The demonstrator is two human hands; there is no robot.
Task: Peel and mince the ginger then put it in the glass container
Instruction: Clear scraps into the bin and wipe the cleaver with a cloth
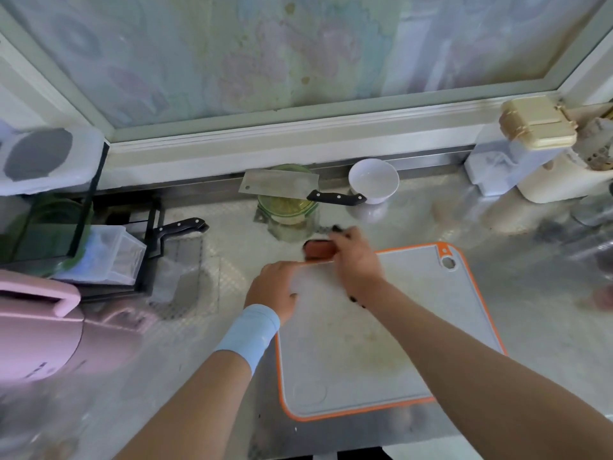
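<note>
The glass container (292,215) with a green rim stands behind the cutting board and holds pale yellow minced ginger. A cleaver (280,188) lies flat across its top, black handle pointing right. My right hand (356,260) is at the far left corner of the white, orange-edged cutting board (414,310) and grips a blurred orange-brown and black tool (319,250). My left hand (273,287), with a light-blue wristband, sits at the board's left edge with its fingers curled over that edge. No loose ginger shows on the board.
A white bowl (373,180) stands right of the container. A black rack with a second knife (180,227) and plastic boxes is at the left, above a pink appliance (39,333). Containers and a utensil holder (564,174) crowd the far right corner.
</note>
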